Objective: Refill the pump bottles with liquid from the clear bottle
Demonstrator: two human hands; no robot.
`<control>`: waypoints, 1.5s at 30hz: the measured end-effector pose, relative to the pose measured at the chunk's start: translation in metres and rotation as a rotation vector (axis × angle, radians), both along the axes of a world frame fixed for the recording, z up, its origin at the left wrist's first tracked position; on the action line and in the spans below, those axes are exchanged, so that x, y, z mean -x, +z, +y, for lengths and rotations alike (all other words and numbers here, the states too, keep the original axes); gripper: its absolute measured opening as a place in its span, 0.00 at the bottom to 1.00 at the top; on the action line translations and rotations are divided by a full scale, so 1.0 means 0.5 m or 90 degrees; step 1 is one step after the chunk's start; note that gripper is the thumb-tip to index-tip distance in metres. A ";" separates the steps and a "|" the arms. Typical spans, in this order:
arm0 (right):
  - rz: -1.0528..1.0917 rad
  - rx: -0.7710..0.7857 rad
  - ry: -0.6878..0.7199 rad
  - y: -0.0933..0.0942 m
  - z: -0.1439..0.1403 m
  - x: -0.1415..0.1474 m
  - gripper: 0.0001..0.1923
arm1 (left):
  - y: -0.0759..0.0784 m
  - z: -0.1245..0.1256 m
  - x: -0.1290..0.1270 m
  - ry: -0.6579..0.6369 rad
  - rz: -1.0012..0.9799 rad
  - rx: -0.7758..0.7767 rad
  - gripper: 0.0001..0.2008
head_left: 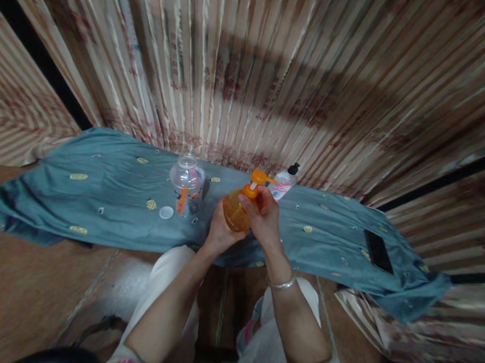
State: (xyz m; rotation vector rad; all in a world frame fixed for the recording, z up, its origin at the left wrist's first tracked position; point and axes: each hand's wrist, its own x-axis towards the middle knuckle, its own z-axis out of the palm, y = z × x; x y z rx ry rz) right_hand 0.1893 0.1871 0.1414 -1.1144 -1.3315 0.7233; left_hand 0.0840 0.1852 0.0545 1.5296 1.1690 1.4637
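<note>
Two hands meet on one orange pump bottle (236,211), held up over the near edge of a blue cloth (102,195). Left hand (218,232) cups the bottle body from below and behind, fingers wrapped around it. Right hand (265,218) closes around the bottle neck just under the orange pump head (259,178), whose nozzle points right. A silver bangle (281,284) sits on the right wrist.

On the cloth, just left of the bottle: a clear plastic jar (187,185) with a domed lid and an orange label, and a small white cap (166,212) lying flat beside it. Behind the pump head, partly hidden by it, a clear bottle with a black pump (286,180) leans against the striped curtain (249,67). Well apart on the right, a black phone (378,251) lies flat on the cloth. The person's knees in pale trousers (166,275) show below the hands.
</note>
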 end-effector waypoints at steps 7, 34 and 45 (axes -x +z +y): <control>-0.009 -0.007 0.011 0.011 -0.008 0.000 0.20 | 0.003 -0.002 0.000 -0.001 -0.007 0.012 0.49; -0.011 -0.009 0.061 0.007 0.003 -0.020 0.18 | -0.002 0.001 -0.001 0.001 -0.007 -0.021 0.50; 0.024 0.005 0.036 0.003 0.001 -0.007 0.22 | -0.007 0.004 -0.002 0.006 -0.013 -0.010 0.49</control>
